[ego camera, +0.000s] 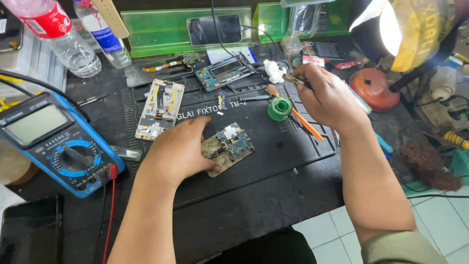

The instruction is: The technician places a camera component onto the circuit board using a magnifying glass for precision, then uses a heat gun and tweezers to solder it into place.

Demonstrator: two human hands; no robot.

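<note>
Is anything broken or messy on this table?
Yes, a few phones lie in pieces. The left hand presses down a bare circuit board on the black mat. An opened phone frame lies askew beside it. The right hand holds a small tool above a green pot.

Blue-green circuit board (235, 141), black mat (273, 146), blue multimeter (58, 146), green solder reel (279, 108), orange-handled tool (305, 122)

Far left: blue meter (56, 144) with grey rectangular screen (35, 124). Top left: two clear bottles, one red-labelled (45, 20), one blue-labelled (103, 34). Top centre: dark phone screen (215, 30) against a green stand (161, 30).
</note>
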